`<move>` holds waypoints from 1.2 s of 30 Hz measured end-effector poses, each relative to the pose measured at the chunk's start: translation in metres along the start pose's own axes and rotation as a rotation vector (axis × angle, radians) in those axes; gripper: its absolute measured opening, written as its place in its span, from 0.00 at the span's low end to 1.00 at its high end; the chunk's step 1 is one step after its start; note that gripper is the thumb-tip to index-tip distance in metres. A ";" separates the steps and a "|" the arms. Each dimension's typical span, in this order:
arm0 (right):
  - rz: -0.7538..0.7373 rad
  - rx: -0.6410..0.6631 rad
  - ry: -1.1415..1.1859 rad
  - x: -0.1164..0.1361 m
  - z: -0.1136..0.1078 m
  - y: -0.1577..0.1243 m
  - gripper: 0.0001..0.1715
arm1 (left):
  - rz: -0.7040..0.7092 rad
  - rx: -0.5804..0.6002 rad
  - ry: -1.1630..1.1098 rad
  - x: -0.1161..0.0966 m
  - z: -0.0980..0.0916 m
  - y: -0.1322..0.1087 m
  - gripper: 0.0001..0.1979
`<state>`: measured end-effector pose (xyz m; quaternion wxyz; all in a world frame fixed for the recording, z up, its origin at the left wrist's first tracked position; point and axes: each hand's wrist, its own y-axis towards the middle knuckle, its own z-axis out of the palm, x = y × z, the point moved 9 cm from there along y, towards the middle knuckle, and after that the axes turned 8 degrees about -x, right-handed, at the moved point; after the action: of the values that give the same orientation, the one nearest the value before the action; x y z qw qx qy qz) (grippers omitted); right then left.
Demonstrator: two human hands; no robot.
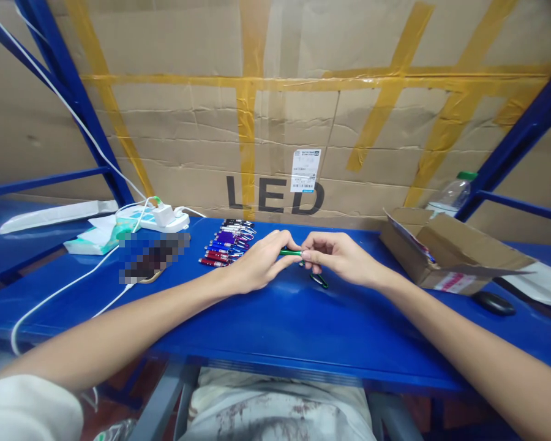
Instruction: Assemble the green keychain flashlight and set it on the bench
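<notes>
My left hand [261,260] and my right hand [335,257] meet over the blue table [275,318], both gripping a small green keychain flashlight [290,252] between their fingertips. A green carabiner clip [319,280] hangs from it below my right hand, touching the table. Just behind my left hand lies a row of several similar small flashlights [227,245] in red, blue, purple and black.
An open cardboard box [445,257] sits at the right with a plastic bottle [452,195] behind it and a black mouse [493,302] in front. At the left are a white power strip [158,218], white cables, a tissue pack [96,239] and a blurred object. A taped cardboard wall stands behind.
</notes>
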<state>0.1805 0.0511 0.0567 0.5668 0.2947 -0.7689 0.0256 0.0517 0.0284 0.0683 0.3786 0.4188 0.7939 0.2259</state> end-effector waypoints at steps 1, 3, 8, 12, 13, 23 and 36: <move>0.014 0.016 0.015 0.000 0.001 0.000 0.25 | 0.020 0.013 0.009 -0.002 0.001 0.000 0.09; 0.056 0.048 0.050 -0.002 0.002 -0.001 0.25 | 0.054 0.034 0.020 -0.006 0.002 -0.001 0.08; 0.238 0.215 0.206 -0.017 0.008 -0.007 0.24 | 0.118 0.097 0.023 -0.020 0.008 -0.006 0.08; 0.282 0.312 0.257 -0.023 0.012 -0.011 0.22 | 0.163 0.128 0.026 -0.031 0.011 -0.008 0.09; 0.272 0.297 0.261 -0.023 0.011 -0.010 0.23 | 0.160 0.126 0.032 -0.032 0.011 -0.008 0.09; 0.113 -0.004 0.133 -0.021 -0.005 0.005 0.26 | 0.007 0.003 -0.022 -0.013 -0.001 -0.001 0.07; -0.690 -0.271 -0.710 0.039 -0.005 -0.021 0.11 | -0.212 -0.075 -0.235 0.016 -0.005 0.003 0.12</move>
<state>0.1883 0.0189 0.0873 0.2793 0.4458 -0.7683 -0.3648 0.0435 0.0434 0.0661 0.5059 0.3419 0.7749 0.1636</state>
